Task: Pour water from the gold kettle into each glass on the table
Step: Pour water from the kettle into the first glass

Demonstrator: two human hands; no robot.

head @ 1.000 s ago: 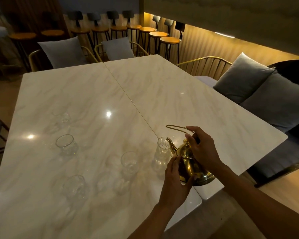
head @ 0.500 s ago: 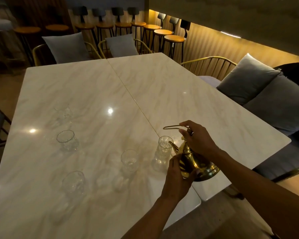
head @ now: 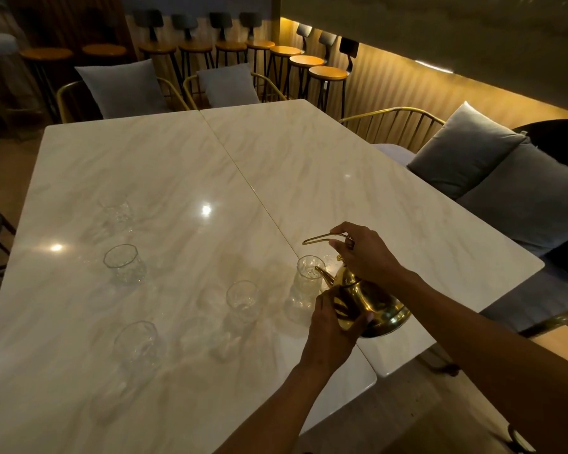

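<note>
Dim amber light falls over the marble table (head: 164, 165). Over its near right corner the right hand (head: 364, 253) curls round the gold kettle's handle (head: 325, 238), while the left hand (head: 330, 326) cups the gold kettle (head: 371, 299) from below — both clamped on it. It is tilted, its spout (head: 323, 273) at the rim of the nearest glass (head: 307, 283). Four more glasses stand to the left: a middle glass (head: 242, 299), a near-left glass (head: 135, 345), an octagonal-rimmed glass (head: 123, 263) and a faint far glass (head: 115, 214). Grey cushions (head: 463, 149) and bar stools (head: 327, 73) ring the room.
</note>
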